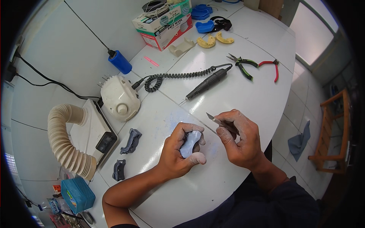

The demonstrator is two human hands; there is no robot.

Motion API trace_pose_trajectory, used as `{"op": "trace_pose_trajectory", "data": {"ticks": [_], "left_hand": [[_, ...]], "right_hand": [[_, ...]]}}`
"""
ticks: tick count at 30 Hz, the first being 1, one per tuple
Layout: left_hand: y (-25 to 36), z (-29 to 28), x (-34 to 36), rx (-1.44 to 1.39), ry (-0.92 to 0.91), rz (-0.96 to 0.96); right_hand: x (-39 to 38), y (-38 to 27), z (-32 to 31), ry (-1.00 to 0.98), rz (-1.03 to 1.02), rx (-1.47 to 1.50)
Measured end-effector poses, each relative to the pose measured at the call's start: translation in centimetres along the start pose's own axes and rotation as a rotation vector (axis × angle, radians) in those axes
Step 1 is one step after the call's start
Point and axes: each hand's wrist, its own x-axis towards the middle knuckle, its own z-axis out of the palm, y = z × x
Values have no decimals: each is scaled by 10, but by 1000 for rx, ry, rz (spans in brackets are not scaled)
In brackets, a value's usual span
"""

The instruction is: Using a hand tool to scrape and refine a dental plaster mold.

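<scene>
Both hands busy over the white counter (171,197)!
Left hand (175,155) and right hand (245,141) grip firmly: one a pale-blue block (189,145), long axis slanting away rightward, the other a slim knife (216,121), blade pointing away leftward.

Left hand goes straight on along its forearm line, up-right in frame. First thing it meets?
Probably the blade held in the right hand, or that hand's fingertips beside it; one view leaves unclear whether the left hand is at the same height.
</scene>
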Motion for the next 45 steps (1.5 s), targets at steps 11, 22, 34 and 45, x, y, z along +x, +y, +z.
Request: {"op": "trace_pose_trajectory", "data": {"ticks": [11, 22, 34, 45], "left_hand": [[-8, 9, -1, 165, -26, 59], [-5, 4, -4, 131, -98, -31], [0, 3, -2, 46, -92, -106], [10, 10, -3, 87, -90, -86]], "right_hand": [[-5, -2, 11, -114, 4, 5], [-8, 0, 4, -85, 167, 183], [-13, -3, -4, -35, 77, 98], [-48, 12, -15, 133, -114, -164]]}}
